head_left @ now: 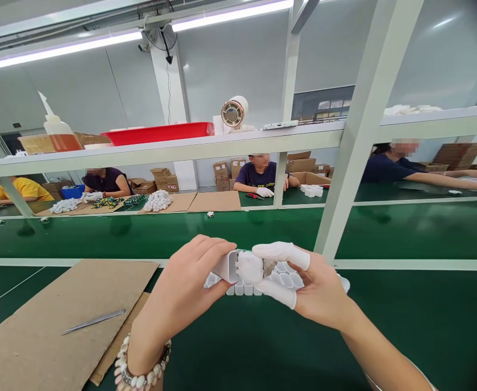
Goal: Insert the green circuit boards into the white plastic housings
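In the middle of the head view, my left hand (200, 277) grips a white plastic housing (227, 267) between thumb and fingers, its open end turned to the right. My right hand (307, 282), with white finger cots on thumb and finger, pinches a white rounded part (250, 267). This part's left edge meets the housing's open end; whether it reaches inside I cannot tell. Behind and below both hands, a cluster of white open-topped housings (287, 278) stands in rows on the green surface, partly hidden by my hands.
Cardboard sheets (67, 304) lie at the left with metal tweezers (94, 321) on top. Beyond runs a green conveyor belt (173, 231). A white post (364, 130) rises right of my hands. The shelf above holds a red tray (161, 133) and a bottle (61, 133). Several co-workers sit opposite.
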Action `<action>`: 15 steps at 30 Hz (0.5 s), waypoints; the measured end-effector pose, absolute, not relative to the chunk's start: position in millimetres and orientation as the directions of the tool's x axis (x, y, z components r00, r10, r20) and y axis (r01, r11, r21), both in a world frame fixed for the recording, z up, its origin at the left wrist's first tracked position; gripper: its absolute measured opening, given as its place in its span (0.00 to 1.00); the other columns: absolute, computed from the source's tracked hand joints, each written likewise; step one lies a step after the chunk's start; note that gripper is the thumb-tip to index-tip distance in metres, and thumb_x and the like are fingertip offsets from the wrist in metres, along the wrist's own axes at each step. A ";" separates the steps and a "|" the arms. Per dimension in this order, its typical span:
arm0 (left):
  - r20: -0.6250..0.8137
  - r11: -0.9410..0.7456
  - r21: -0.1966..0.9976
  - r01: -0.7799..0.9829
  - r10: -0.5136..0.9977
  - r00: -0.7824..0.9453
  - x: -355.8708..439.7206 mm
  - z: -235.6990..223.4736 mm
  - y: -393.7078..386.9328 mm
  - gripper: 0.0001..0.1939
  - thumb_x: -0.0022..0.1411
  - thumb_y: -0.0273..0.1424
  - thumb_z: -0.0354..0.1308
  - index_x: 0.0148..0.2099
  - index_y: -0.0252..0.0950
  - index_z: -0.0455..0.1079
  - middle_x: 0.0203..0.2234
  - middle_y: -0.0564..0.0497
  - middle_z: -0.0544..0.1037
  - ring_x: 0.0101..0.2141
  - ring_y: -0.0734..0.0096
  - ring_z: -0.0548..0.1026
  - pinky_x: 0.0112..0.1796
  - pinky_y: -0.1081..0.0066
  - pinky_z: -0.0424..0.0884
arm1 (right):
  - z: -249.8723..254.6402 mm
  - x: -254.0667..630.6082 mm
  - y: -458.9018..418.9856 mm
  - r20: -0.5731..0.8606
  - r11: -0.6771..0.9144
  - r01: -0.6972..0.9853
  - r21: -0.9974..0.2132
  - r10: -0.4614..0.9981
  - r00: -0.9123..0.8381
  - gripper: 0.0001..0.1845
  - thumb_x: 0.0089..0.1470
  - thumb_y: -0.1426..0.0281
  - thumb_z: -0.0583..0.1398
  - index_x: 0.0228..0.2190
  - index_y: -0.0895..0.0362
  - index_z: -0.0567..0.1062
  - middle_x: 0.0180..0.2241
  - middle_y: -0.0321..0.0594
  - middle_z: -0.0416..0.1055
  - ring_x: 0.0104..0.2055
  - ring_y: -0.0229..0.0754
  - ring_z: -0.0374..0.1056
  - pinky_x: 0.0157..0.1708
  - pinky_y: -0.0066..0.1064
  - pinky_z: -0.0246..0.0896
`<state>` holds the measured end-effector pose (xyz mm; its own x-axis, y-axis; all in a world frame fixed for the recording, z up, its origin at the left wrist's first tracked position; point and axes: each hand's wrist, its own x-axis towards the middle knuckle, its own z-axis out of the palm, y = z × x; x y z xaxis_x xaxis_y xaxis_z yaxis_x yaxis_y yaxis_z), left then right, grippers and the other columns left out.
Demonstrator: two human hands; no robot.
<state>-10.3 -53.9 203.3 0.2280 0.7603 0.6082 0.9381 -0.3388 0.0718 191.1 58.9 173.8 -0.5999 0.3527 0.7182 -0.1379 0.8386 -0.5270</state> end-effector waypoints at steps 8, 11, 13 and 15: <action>0.617 -0.317 0.011 0.948 0.748 0.244 -9.3 202.6 -53.5 0.20 0.59 0.24 0.57 0.53 0.41 0.64 0.47 0.48 0.75 0.46 0.61 0.71 0.42 0.63 0.71 | 180.4 190.8 50.7 0.682 0.852 -0.077 -0.518 0.357 -0.639 0.09 0.54 0.72 0.62 0.38 0.49 0.74 0.34 0.33 0.74 0.32 0.35 0.68 0.32 0.25 0.68; 0.624 -0.307 -0.009 0.952 0.742 0.245 -8.1 202.7 -52.9 0.20 0.59 0.24 0.57 0.53 0.41 0.64 0.47 0.48 0.75 0.45 0.60 0.71 0.41 0.63 0.71 | 179.3 191.5 48.3 0.671 0.852 -0.028 -0.523 0.390 -0.631 0.10 0.54 0.71 0.63 0.40 0.50 0.74 0.33 0.34 0.74 0.31 0.37 0.68 0.31 0.27 0.68; 0.625 -0.300 -0.017 0.954 0.742 0.244 -7.8 202.7 -52.1 0.19 0.59 0.24 0.57 0.53 0.41 0.64 0.46 0.48 0.76 0.44 0.60 0.72 0.40 0.63 0.71 | 178.6 191.7 46.8 0.665 0.850 0.001 -0.527 0.413 -0.623 0.12 0.53 0.71 0.63 0.41 0.50 0.74 0.33 0.34 0.74 0.30 0.37 0.68 0.30 0.28 0.68; 0.622 -0.301 -0.020 0.954 0.743 0.247 -7.5 202.7 -51.2 0.19 0.59 0.24 0.57 0.53 0.41 0.64 0.46 0.48 0.76 0.44 0.60 0.72 0.40 0.63 0.71 | 178.1 191.4 45.6 0.660 0.845 0.014 -0.534 0.428 -0.618 0.14 0.53 0.71 0.63 0.43 0.50 0.74 0.33 0.35 0.74 0.29 0.37 0.68 0.29 0.28 0.69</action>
